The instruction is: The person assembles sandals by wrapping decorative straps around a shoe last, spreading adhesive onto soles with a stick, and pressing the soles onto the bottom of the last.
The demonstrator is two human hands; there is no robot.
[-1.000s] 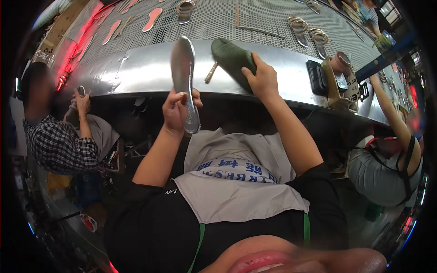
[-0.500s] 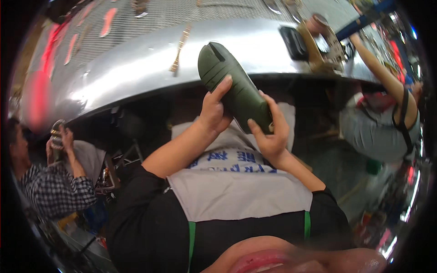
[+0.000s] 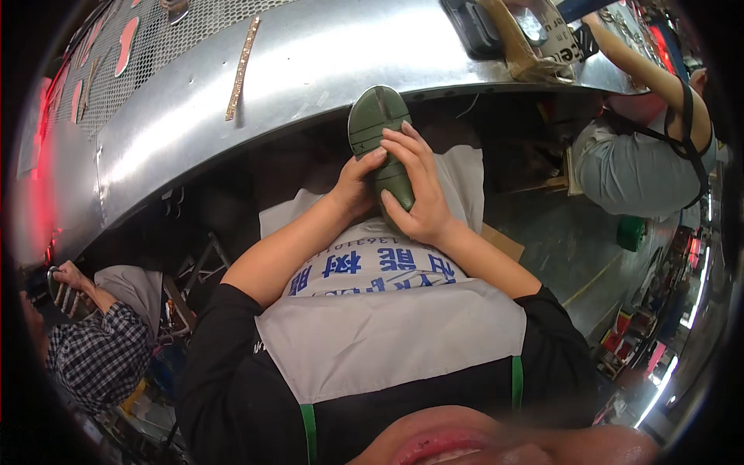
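Note:
A dark green shoe last (image 3: 372, 116) with thin lines across it stands tilted in front of me, near the bench edge. My left hand (image 3: 358, 184) grips its left side, the thumb lying along it. Across its right side and lower face, my right hand (image 3: 418, 182) is wrapped with the fingers pointing up. The lower end of the last is partly hidden by my hands. Beyond it on the metal bench (image 3: 178, 128) lies a narrow gold strip (image 3: 242, 70).
Pink insole-shaped pieces (image 3: 126, 46) lie on the mesh belt (image 3: 163, 54) at the far left. A black tray (image 3: 473, 29) and an open cardboard box (image 3: 521, 46) sit at the back right. One person in a checked shirt (image 3: 101, 353) sits left; another person (image 3: 639, 167) is at right.
The shoe last has turned more upright and come lower, nearer my body. My right hand has moved up along it, closer to my left hand. The view has shifted.

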